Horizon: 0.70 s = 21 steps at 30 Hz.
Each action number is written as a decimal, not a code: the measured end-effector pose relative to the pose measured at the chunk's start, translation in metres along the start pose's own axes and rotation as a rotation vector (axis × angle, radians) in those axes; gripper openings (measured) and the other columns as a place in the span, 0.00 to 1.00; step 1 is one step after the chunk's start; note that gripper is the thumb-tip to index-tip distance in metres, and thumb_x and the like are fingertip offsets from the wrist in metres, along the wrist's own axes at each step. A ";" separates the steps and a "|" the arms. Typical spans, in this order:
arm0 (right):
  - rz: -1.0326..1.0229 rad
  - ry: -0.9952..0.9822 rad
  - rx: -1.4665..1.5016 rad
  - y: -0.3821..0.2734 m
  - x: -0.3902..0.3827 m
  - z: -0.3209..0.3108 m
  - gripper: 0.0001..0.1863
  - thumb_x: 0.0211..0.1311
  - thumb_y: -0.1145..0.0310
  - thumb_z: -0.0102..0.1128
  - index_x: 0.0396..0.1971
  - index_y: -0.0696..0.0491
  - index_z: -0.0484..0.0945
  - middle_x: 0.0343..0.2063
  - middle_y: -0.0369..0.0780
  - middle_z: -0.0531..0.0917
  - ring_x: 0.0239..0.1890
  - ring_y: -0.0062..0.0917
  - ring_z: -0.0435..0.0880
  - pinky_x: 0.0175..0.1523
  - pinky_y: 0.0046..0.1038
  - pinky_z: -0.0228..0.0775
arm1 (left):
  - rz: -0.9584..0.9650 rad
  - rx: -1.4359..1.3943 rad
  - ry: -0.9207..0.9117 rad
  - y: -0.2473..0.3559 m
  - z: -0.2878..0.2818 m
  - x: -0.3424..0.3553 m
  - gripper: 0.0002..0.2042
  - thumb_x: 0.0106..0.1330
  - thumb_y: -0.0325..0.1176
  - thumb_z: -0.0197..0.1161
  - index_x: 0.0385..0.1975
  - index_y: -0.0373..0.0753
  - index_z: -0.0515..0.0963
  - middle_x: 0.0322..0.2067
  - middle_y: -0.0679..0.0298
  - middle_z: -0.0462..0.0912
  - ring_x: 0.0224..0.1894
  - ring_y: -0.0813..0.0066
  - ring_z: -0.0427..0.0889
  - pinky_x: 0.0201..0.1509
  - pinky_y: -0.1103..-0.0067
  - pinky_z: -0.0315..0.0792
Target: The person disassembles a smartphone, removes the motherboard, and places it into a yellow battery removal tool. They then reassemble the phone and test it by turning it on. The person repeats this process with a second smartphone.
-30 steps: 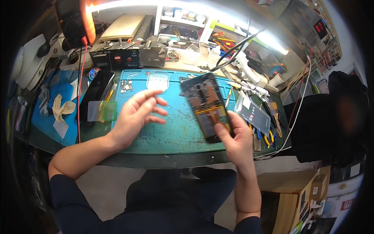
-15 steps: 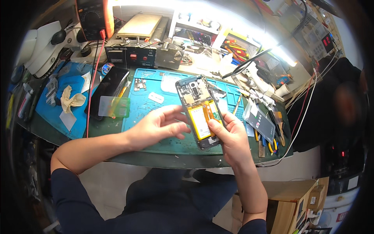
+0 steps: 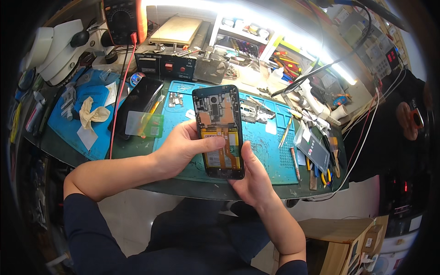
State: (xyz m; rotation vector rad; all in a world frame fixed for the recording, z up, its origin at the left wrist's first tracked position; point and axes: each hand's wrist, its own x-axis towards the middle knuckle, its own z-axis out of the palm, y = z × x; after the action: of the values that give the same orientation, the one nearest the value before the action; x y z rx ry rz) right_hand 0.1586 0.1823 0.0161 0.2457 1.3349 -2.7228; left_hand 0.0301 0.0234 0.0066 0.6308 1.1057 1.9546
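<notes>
Between my two hands is an opened smartphone [image 3: 217,107], held nearly upright above the front of the work mat. Its inner side faces me: the circuit board with copper-coloured patches sits at the top, a yellow-edged battery [image 3: 211,159] below, with orange flex cables [image 3: 222,151] running down over it. My left hand [image 3: 181,147] grips the left edge, its thumb lying across the battery and its fingers hidden behind the phone. My right hand [image 3: 254,178] holds the lower right edge, thumb up along the side and the other fingers mostly out of sight underneath.
On the blue mat [image 3: 270,158] lie a phone frame part [image 3: 256,111], tweezers [image 3: 285,133] and a screwdriver [image 3: 295,162]. A dark phone [image 3: 137,103] rests at left, near a microscope [image 3: 57,50]. A multimeter [image 3: 121,20] hangs above. Another person [image 3: 389,119] is at right.
The phone has moved slightly left and turned more upright. My left hand has closed on its left edge, and my right thumb has shifted from the battery to the right edge.
</notes>
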 end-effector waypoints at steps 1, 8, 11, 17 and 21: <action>-0.001 -0.014 0.013 0.000 0.000 0.000 0.34 0.79 0.46 0.46 0.71 0.57 0.62 0.66 0.47 0.72 0.67 0.36 0.74 0.70 0.43 0.68 | -0.005 -0.033 -0.016 -0.001 -0.001 0.000 0.16 0.70 0.33 0.69 0.54 0.38 0.78 0.48 0.65 0.86 0.49 0.79 0.83 0.56 0.76 0.78; 0.039 -0.198 0.063 -0.007 -0.001 0.001 0.35 0.74 0.47 0.57 0.67 0.60 0.65 0.61 0.44 0.76 0.62 0.29 0.77 0.68 0.37 0.69 | -0.229 -0.134 -0.163 0.001 -0.014 0.000 0.17 0.71 0.35 0.69 0.56 0.39 0.77 0.52 0.62 0.84 0.54 0.73 0.82 0.64 0.68 0.75; -0.034 -0.127 -0.072 -0.008 -0.003 -0.006 0.32 0.71 0.55 0.65 0.64 0.59 0.67 0.57 0.43 0.78 0.58 0.28 0.79 0.65 0.35 0.70 | -0.152 -0.070 -0.206 0.004 -0.001 0.003 0.26 0.70 0.36 0.70 0.65 0.38 0.69 0.57 0.62 0.80 0.59 0.71 0.79 0.66 0.70 0.73; -0.701 0.254 -1.281 -0.038 -0.012 -0.009 0.43 0.48 0.63 0.83 0.63 0.57 0.69 0.53 0.45 0.78 0.56 0.32 0.79 0.62 0.33 0.71 | -0.072 -0.095 -0.073 -0.003 -0.007 0.007 0.34 0.64 0.15 0.60 0.72 0.33 0.58 0.66 0.58 0.69 0.67 0.70 0.71 0.69 0.74 0.69; -0.789 0.271 -1.601 -0.048 -0.019 -0.014 0.48 0.44 0.64 0.84 0.66 0.58 0.67 0.57 0.47 0.77 0.59 0.40 0.76 0.65 0.38 0.67 | -0.047 -0.186 0.213 0.005 -0.017 0.016 0.25 0.68 0.21 0.51 0.67 0.30 0.63 0.61 0.57 0.72 0.61 0.69 0.75 0.69 0.71 0.68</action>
State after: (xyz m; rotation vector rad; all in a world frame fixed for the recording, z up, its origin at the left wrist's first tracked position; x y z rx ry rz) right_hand 0.1706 0.2236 0.0482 -0.1133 3.5565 -0.9824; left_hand 0.0063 0.0264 0.0032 0.2997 1.0379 2.0893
